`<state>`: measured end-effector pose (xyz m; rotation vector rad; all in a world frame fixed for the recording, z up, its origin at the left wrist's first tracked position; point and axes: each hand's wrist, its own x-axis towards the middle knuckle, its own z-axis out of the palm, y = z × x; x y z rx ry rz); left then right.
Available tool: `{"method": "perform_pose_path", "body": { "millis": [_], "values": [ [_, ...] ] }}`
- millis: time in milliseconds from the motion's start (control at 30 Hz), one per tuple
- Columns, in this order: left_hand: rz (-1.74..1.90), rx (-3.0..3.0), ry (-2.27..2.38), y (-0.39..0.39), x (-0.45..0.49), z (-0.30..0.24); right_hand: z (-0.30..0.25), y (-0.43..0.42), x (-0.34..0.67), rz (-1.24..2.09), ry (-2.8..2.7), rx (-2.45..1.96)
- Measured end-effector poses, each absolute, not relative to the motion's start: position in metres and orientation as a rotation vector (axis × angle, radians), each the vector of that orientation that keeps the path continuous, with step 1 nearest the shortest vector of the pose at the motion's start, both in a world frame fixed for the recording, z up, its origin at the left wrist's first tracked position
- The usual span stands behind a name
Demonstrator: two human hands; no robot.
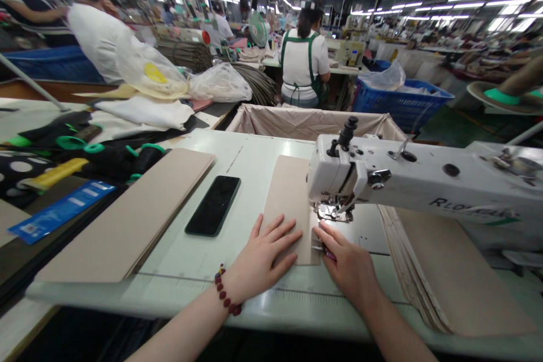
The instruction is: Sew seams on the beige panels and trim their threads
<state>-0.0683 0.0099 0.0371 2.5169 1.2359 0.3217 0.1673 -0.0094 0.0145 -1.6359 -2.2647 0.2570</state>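
Observation:
A beige panel [287, 192] lies under the presser foot [335, 212] of a white sewing machine [407, 172]. My left hand [265, 254] rests flat on the panel's near part, its fingers spread, with a dark red bead bracelet [224, 294] at the wrist. Beside the panel's right edge, just in front of the presser foot, my right hand [345, 260] is closed around small thread snips [329, 253]. Their metal blades point left and a purple bit shows under the fingers. My right fingertips touch or nearly touch the panel's edge.
A black phone [213, 205] lies left of the panel. Beyond it is a stack of beige panels [136, 215]; more beige panels [458, 277] lie under the machine arm. Thread spools [148, 155] and a blue packet [61, 212] are far left. A cloth-lined bin [314, 121] stands behind the table.

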Motion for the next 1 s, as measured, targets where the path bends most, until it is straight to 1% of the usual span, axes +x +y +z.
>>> {"method": "perform_pose_path", "body": {
  "millis": [433, 667, 1000],
  "values": [
    [0.331, 2.597, 1.161, 0.011, -0.067, 0.039, 0.015, -0.009, 0.167, 0.24, -2.267, -1.628],
    [0.333, 2.65, 1.113, 0.028, -0.062, 0.034, 0.013, -0.009, 0.168, 0.28, -2.245, -1.629],
    [0.372, 2.671, 1.169, 0.052, -0.057, 0.022, 0.01, -0.009, 0.171, 0.258, -2.233, -1.581]
  ]
}}
